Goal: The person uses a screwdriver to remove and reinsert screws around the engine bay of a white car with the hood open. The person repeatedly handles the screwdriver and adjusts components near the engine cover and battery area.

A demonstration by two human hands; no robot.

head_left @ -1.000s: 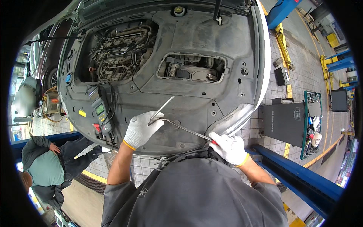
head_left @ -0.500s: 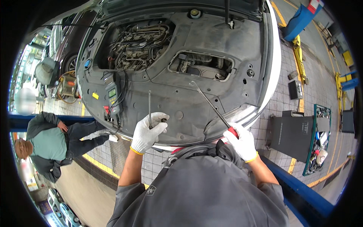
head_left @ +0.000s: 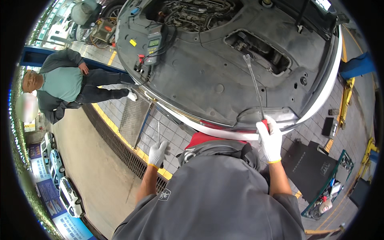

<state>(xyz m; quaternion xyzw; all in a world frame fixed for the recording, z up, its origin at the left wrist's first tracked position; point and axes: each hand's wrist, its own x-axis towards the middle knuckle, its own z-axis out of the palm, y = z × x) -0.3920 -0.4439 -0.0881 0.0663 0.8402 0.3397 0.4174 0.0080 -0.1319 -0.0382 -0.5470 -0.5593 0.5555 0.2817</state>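
My right hand (head_left: 271, 140), in a white glove with a yellow cuff, is closed round the red handle of a long forked pry tool (head_left: 255, 83). Its metal shaft points up over the black plastic engine-bay cover (head_left: 192, 86), with the two-pronged tip near a rectangular opening (head_left: 262, 54). In the same kind of glove, my left hand (head_left: 157, 153) is low and left of the car's front bumper (head_left: 188, 121). A slim metal rod-like tool (head_left: 159, 130) stands up out of its closed fingers; the grip end is hidden.
A handheld tester (head_left: 153, 47) with cables and a red clamp lies on the cover's left side. A person (head_left: 62, 80) stands to the left beside a blue beam. At right are a dark tool cart (head_left: 306, 170) and a lift post (head_left: 357, 66). A floor grate (head_left: 116, 140) runs on the left.
My view has turned, and the car sits farther up and right. My left hand has moved from over the cover to beside the bumper. Both hands still hold their tools; the right one's points more upright.
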